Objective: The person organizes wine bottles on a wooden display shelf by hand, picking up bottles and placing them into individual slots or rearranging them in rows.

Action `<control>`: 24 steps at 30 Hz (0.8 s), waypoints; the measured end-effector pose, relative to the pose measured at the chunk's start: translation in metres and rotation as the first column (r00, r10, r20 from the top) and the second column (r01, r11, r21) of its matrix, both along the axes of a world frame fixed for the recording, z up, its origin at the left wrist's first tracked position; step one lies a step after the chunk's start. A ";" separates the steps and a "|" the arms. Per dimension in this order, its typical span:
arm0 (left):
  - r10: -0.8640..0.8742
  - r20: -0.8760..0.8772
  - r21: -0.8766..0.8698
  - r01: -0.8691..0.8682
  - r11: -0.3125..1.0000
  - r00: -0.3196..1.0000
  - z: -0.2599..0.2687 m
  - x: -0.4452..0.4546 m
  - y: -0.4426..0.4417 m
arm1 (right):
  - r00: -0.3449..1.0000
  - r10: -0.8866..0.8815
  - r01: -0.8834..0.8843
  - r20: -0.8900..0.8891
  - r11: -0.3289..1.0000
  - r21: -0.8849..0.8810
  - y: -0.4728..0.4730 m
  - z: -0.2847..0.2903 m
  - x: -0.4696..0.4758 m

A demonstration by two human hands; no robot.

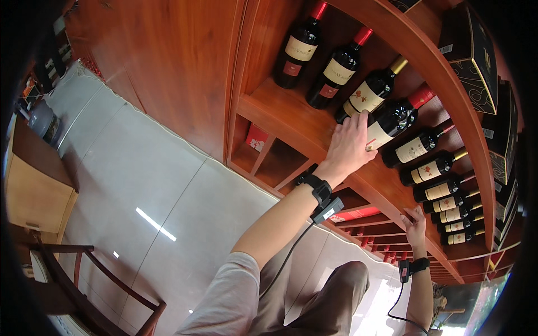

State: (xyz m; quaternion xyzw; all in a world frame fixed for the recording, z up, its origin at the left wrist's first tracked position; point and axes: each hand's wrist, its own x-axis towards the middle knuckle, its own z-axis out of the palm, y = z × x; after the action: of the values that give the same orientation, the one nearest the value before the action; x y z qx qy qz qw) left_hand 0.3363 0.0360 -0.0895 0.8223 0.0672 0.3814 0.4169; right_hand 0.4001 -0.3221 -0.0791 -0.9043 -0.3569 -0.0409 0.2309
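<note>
My left hand (351, 143) is shut on the lower body of a dark wine bottle (388, 122) with a red capsule and pale label, which tilts at the front of a reddish wooden shelf (290, 115). My fingertips lie over the label; whether the bottle's base touches the shelf is hidden. Just behind it stands a gold-capped wine bottle (370, 92). My right hand (414, 227) rests at the shelf's front edge farther right, fingers apart, holding nothing. Several more bottles stand in a row along the shelf. Each wrist wears a black strap with a small cabled device.
Black boxes (470, 63) stand on the shelf above. Lower compartments hold a red box (256, 136) and several red-capped bottles (365, 242). A wooden cabinet door (159, 54) is beside the shelves. A wooden chair (122, 277) and light wood cabinet (38, 193) stand at left.
</note>
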 end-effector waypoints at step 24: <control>0.038 0.100 0.047 -0.043 0.998 0.994 -0.008 -0.004 0.045 | 0.966 0.230 -0.139 -0.117 0.847 0.512 0.227 0.041 0.017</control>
State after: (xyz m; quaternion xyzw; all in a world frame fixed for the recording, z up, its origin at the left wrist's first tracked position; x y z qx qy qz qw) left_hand 0.3327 0.0808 -0.0970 0.8108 0.0539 0.4315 0.3918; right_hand 0.4167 -0.0953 -0.0383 -0.7749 -0.3979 -0.0303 0.4901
